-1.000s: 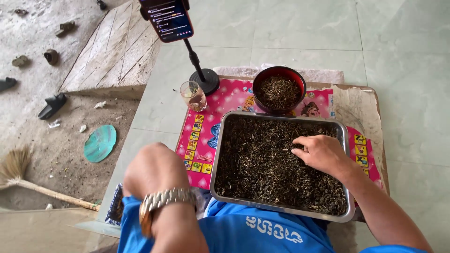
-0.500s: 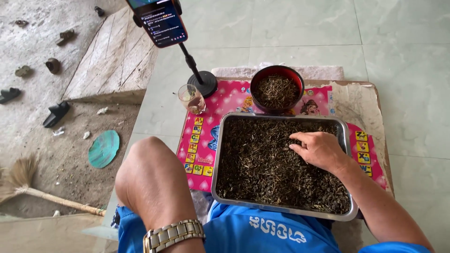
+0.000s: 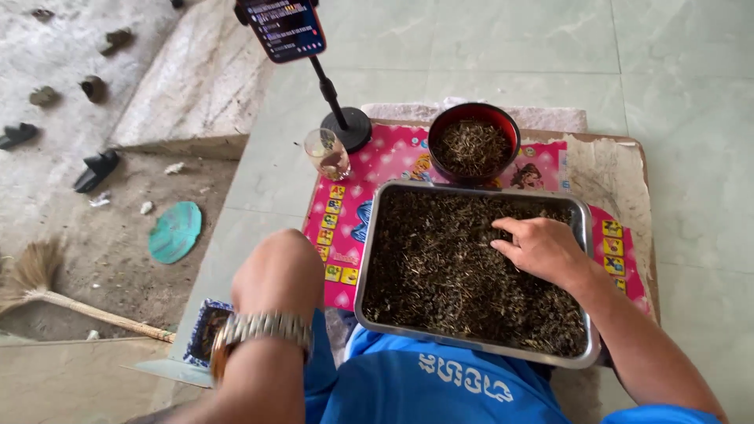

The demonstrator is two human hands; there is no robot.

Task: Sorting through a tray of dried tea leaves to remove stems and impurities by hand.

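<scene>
Dried plant bits, dark and twiggy, fill the steel tray at the person's lap. Right hand rests in the pile, upper right of tray; fingers curled together, pinching at bits, exact catch too small to tell. Looks light, loose, brittle: fingertip pinch only, crumbles if squeezed. Left hand raised in a closed fist, wristwatch below it, contents hidden. Red bowl of sorted stems just beyond tray. Glass and phone stand at left.
</scene>
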